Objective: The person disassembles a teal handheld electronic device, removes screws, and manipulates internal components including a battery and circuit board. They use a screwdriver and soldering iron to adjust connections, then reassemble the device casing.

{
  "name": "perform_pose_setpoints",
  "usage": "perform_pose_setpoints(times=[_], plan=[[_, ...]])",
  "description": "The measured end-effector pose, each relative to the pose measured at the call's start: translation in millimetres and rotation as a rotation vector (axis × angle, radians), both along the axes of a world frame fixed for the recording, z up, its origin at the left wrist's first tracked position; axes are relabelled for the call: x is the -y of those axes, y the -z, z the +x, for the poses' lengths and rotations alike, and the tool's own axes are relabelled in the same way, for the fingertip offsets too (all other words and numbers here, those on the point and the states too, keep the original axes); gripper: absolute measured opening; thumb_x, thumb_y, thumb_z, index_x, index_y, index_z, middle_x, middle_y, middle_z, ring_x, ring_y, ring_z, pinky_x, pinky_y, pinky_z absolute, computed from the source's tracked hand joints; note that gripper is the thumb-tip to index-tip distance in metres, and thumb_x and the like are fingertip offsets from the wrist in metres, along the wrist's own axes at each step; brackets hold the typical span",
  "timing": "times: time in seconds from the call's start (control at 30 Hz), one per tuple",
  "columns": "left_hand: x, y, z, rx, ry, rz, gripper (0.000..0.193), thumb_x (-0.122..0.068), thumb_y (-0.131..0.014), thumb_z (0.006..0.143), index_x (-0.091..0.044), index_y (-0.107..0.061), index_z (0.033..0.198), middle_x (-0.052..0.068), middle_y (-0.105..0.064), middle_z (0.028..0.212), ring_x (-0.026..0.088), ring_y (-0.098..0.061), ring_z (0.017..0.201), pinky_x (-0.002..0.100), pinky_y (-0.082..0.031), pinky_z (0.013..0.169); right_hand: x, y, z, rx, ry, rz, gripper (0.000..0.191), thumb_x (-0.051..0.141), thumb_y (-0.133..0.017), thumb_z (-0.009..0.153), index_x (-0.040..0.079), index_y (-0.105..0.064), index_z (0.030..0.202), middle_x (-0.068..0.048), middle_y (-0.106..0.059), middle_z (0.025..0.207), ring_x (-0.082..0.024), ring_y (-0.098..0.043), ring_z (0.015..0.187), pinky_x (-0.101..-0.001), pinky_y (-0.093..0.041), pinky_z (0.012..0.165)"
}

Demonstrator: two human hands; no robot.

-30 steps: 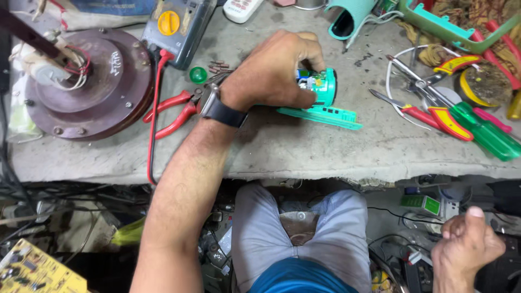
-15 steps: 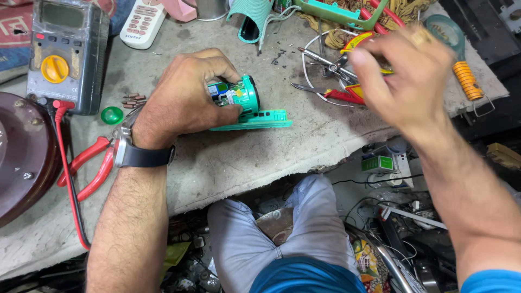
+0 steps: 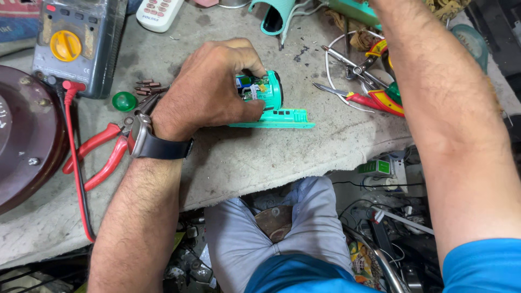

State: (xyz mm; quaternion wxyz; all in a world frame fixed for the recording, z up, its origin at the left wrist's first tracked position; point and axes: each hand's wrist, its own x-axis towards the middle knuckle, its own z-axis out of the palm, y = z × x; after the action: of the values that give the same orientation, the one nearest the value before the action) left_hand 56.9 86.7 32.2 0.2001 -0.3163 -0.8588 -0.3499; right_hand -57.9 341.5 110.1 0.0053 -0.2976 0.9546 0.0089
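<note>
My left hand (image 3: 209, 89) grips a small teal plastic device (image 3: 268, 95) with an exposed circuit board, pressing it down on the grey workbench (image 3: 260, 157). The device stands on a flat teal base (image 3: 277, 122). A dark watch sits on that wrist. My right forearm (image 3: 434, 97) reaches over the bench toward the far right corner; the hand itself is out of frame at the top. Below that arm lie red and yellow handled screwdrivers (image 3: 374, 100) and tweezers (image 3: 347, 62).
A grey multimeter (image 3: 73, 46) with a yellow dial and a red lead stands at the far left. Red-handled pliers (image 3: 100, 154), a green cap (image 3: 124, 101), loose screws (image 3: 147, 87), a dark round motor housing (image 3: 24, 141), a white remote (image 3: 159, 12) and a teal shell (image 3: 274, 15) lie around.
My right hand rose from my lap, crossed over the tools at the right and has now gone beyond the top edge. My left hand stays on the teal device.
</note>
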Motion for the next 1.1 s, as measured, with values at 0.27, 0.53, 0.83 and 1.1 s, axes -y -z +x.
perform_pose_setpoints(times=[0.27, 0.53, 0.83, 1.1], plan=[[3.0, 8.2, -3.0, -0.022, 0.076, -0.022, 0.034, -0.014, -0.089, 0.075, -0.002, -0.072, 0.102, 0.013, -0.071, 0.100, 0.032, -0.070, 0.089, 0.039, -0.055, 0.078, -29.5, -3.2, 16.6, 0.355, -0.028, -0.113, 0.030, 0.006, -0.068, 0.092, 0.004, -0.068, 0.122, -0.015, -0.072, 0.103, -0.026, -0.068, 0.081, -0.0363, -0.054, 0.066], [-5.9, 1.5, 0.8, 0.059, 0.068, -0.018, 0.037, -0.013, -0.088, 0.073, -0.003, -0.074, 0.105, 0.012, -0.071, 0.101, 0.027, -0.072, 0.089, 0.035, -0.056, 0.080, -66.2, 53.6, 23.4, -0.048, -0.483, -0.300, 0.035, -0.001, -0.071, 0.085, -0.002, -0.066, 0.120, -0.019, -0.071, 0.108, -0.027, -0.068, 0.085, -0.0379, -0.054, 0.068], [-3.6, 1.7, 1.2, 0.006, 0.073, 0.005, 0.035, -0.013, -0.087, 0.069, -0.001, -0.072, 0.097, 0.014, -0.070, 0.097, 0.030, -0.070, 0.087, 0.038, -0.055, 0.078, -77.8, 88.0, 57.9, -0.087, 0.007, -0.397, 0.021, 0.018, -0.085, 0.094, 0.006, -0.072, 0.105, -0.006, -0.077, 0.089, -0.018, -0.072, 0.069, -0.0340, -0.055, 0.067], [1.8, 7.9, -2.9, -0.024, 0.013, -0.035, 0.032, -0.020, -0.091, 0.073, -0.006, -0.075, 0.097, 0.011, -0.071, 0.097, 0.032, -0.070, 0.084, 0.040, -0.055, 0.072, -67.7, 74.4, 59.2, -0.433, -0.205, -0.006, 0.018, 0.022, -0.077, 0.084, 0.017, -0.082, 0.100, -0.004, -0.076, 0.089, -0.027, -0.070, 0.075, -0.0430, -0.055, 0.063]])
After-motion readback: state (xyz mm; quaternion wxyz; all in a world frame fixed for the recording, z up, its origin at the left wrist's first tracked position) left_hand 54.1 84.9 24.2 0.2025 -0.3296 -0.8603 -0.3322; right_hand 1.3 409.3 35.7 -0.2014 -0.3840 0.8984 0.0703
